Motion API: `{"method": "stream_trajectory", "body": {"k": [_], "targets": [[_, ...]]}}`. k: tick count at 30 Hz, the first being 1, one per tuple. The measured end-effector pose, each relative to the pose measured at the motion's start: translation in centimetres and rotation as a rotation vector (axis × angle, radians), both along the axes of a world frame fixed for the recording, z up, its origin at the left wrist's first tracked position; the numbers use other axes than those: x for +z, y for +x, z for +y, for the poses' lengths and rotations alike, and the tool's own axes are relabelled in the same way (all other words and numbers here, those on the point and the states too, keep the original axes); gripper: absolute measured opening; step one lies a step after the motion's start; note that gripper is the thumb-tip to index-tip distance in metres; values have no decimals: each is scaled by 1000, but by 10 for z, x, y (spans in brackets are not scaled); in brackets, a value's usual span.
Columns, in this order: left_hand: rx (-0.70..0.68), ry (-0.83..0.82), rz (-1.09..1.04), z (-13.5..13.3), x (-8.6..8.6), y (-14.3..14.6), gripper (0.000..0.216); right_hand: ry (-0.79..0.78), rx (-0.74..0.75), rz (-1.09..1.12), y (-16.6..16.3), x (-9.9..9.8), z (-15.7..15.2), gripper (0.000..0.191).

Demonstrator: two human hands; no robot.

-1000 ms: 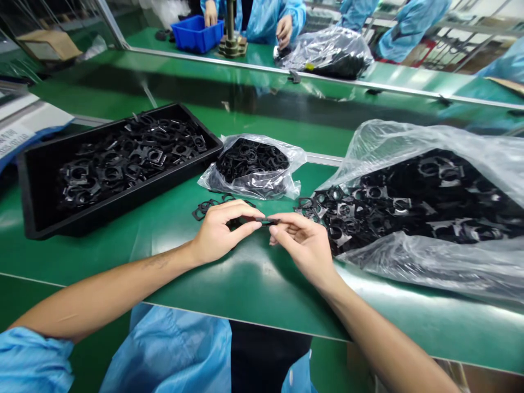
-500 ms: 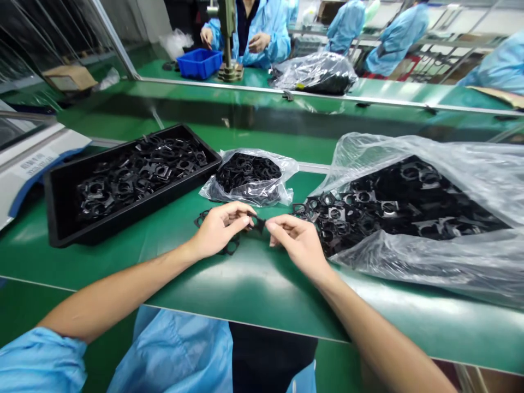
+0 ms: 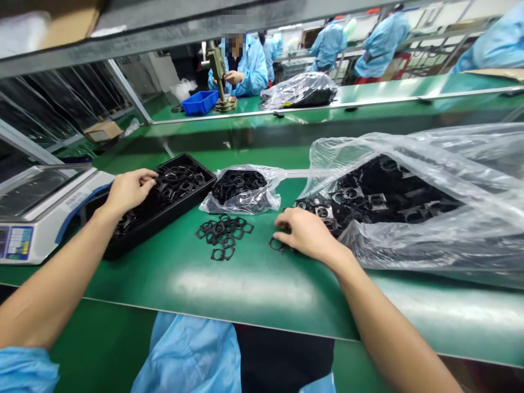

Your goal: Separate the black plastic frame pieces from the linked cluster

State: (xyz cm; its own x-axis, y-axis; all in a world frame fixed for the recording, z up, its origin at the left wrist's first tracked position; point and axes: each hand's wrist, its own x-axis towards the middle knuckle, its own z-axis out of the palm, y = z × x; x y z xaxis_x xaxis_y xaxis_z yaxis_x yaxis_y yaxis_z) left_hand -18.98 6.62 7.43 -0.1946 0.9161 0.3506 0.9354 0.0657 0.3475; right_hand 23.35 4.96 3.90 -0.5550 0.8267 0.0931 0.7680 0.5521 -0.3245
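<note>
My left hand is over the black tray, its thumb and fingers apart and nothing visible between them. Many black ring-shaped plastic parts fill the tray. At the mouth of a large clear plastic bag, my right hand reaches down with curled fingers and the thumb apart. Close to its fingertips lies a black ring part; its palm side is hidden. Between the hands, a loose pile of flat black ring parts rests on the green table.
A smaller clear bag of black parts stands behind the pile. To the left is a weighing scale. Across the table are a blue bin, a hand press and a seated co-worker. A shelf edge crosses above.
My hands have parted from the black part they held together. The left has moved left to the tray; the right is by the large bag's mouth. The view has tilted up.
</note>
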Motion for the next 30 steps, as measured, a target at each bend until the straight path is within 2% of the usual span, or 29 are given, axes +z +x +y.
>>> {"method": "stream_trajectory", "body": {"k": [2, 4, 6, 8, 11, 14, 16, 18, 21, 24, 27, 30], "targets": [[5, -3, 61, 1, -3, -12, 17, -22, 55, -132, -6, -1, -7, 4], [11, 76, 153, 2, -6, -17, 18, -25, 58, -181, -12, -2, -12, 4], [-13, 196, 231, 3, -8, -11, 18, -19, 51, -187, -17, -4, -15, 8], [-107, 301, 274, 1, -10, 6, 20, -11, 44, -184, -21, -6, -17, 10], [-416, 322, 297, -10, -17, 54, 20, -1, 33, -179, -25, -9, -16, 13], [-793, 174, 306, -23, -30, 110, 20, 22, 10, -120, -26, -10, -15, 14], [-916, 47, 327, -27, -41, 142, 18, 33, 7, -53, -24, -10, -13, 11], [-941, -44, 328, -25, -49, 164, 19, 18, 55, -26, -22, -10, -13, 7], [-932, -134, 321, -17, -58, 179, 16, -8, 170, -65, -20, -10, -17, 3], [-940, -198, 301, -15, -61, 180, 7, -18, 175, -84, -23, -12, -27, 8], [-947, -198, 236, -15, -65, 178, 13, -23, 146, -76, -29, -17, -34, 9], [-965, -213, 153, -19, -66, 177, 16, 7, 169, 143, -31, -20, -35, 8]]}}
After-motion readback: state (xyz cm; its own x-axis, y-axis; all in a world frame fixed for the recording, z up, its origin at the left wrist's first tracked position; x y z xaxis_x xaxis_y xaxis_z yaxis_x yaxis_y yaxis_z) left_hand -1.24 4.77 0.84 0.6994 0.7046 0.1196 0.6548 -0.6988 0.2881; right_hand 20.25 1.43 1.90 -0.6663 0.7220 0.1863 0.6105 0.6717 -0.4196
